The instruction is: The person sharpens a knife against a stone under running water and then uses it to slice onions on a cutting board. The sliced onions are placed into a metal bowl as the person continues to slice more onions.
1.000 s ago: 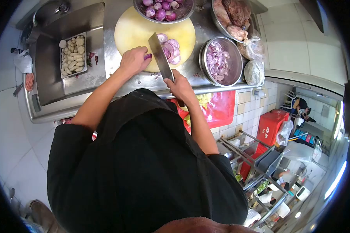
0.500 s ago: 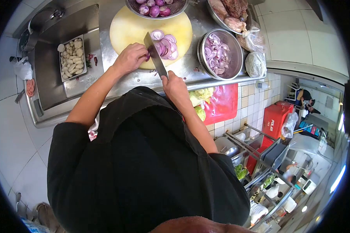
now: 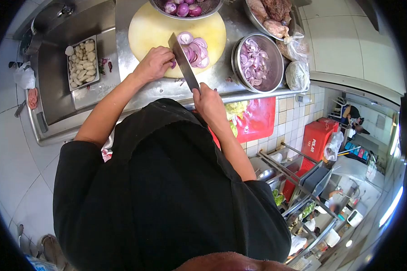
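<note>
On a round pale-yellow cutting board (image 3: pixel 144 31), my left hand (image 3: pixel 155 64) has its fingers closed on a piece of red onion (image 3: pixel 173 63), mostly hidden by the fingers. A large knife (image 3: pixel 183 61) is gripped by its handle in my right hand (image 3: pixel 209 103), which is low at the board's near edge. The blade slants up and left, between the held onion and a pile of red onion slices (image 3: pixel 196 50). Beyond the board is a perforated bowl (image 3: pixel 203 14) of whole peeled red onions. To the right, a steel bowl (image 3: pixel 273 67) contains sliced onion.
At left, a tray (image 3: pixel 96 67) of pale peeled pieces sits in the steel sink (image 3: pixel 54 104). A bowl of meat (image 3: pixel 276 28) and plastic bags (image 3: pixel 297 74) stand at the counter's right end. Below the counter edge is a red crate (image 3: pixel 260 119) with leafy greens. People work in the background.
The view has shifted slightly. My hands, the knife and the onion slices keep nearly the same places relative to the board.
</note>
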A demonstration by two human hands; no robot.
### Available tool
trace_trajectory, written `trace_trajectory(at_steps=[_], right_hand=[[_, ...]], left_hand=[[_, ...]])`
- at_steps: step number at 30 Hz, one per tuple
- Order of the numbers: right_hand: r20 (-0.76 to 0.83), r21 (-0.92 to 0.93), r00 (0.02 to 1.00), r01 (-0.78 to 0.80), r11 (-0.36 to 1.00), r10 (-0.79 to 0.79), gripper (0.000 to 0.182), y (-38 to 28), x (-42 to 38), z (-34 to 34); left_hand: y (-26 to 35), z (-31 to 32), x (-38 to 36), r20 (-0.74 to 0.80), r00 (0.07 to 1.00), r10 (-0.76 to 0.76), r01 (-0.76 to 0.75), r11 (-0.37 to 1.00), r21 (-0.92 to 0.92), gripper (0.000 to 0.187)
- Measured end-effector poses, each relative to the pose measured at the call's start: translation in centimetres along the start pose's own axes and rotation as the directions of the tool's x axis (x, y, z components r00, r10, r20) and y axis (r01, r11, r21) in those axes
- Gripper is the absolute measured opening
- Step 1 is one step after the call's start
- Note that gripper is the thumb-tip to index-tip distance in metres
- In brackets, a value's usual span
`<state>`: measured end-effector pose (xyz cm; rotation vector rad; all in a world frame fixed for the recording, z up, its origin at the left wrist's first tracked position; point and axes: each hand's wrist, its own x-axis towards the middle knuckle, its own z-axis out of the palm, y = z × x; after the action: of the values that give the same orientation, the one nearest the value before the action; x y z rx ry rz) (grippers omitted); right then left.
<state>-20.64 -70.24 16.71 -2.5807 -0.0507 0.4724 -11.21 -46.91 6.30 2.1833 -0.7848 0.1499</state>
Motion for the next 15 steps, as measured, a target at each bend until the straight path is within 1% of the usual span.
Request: trace_trajectory(at_steps=[2,3,6,8,9,11,12,14,15], right_hand=[[-0.010,-0.003,1.000,0.023,1.000,-0.023,0.026,0.9,1.1,2.1],[-0.020,-0.004,0.999,0.040,0.999,-0.040,0.026,0.4,1.6,2.1],[0.008,-0.021,1.000,0.007,1.000,-0.006,0.026,-0.3,1.0,0.2],[-0.033,0.006,0.999,0.011,1.000,-0.011,0.026,0.3,1.1,1.4],[-0.053,0.019,0.999,0.010,1.000,-0.009,0.025,0.3,1.0,1.7],[0.005,-0.032,1.000,-0.024,0.999,0.024,0.027,0.2,1.4,1.6],[0.032,-0.056,0.999,-0.032,0.998,0.034,0.028,-0.2,1.8,1.3],[0.038,-0.025,0.999,-0.025,0.999,0.026,0.028,-0.6,0.9,0.0],[0.045,-0.015,0.999,-0.021,1.000,0.021,0.028,-0.6,0.6,-0.5]], left_hand=[[0.2,0.1,-0.2,-0.012,0.999,-0.031,0.030,0.999,-0.018,0.018],[0.2,0.2,-0.1,-0.014,1.000,-0.022,0.021,1.000,-0.022,0.018],[-0.2,0.1,-0.4,-0.040,0.999,-0.008,0.008,1.000,-0.022,0.016],[-0.2,0.5,-0.6,-0.086,0.996,-0.005,0.003,1.000,-0.030,0.015],[-0.2,0.6,-0.7,-0.071,0.997,-0.027,0.025,0.999,-0.032,0.015],[-0.1,0.5,-0.6,-0.039,0.997,-0.062,0.060,0.998,-0.033,0.015],[-0.3,0.5,-0.6,-0.055,0.997,-0.045,0.043,0.999,-0.029,0.015],[-0.5,0.8,-0.9,-0.078,0.997,-0.013,0.011,1.000,-0.028,0.016],[-0.6,0.7,-0.8,-0.079,0.997,-0.024,0.022,0.999,-0.028,0.016]])
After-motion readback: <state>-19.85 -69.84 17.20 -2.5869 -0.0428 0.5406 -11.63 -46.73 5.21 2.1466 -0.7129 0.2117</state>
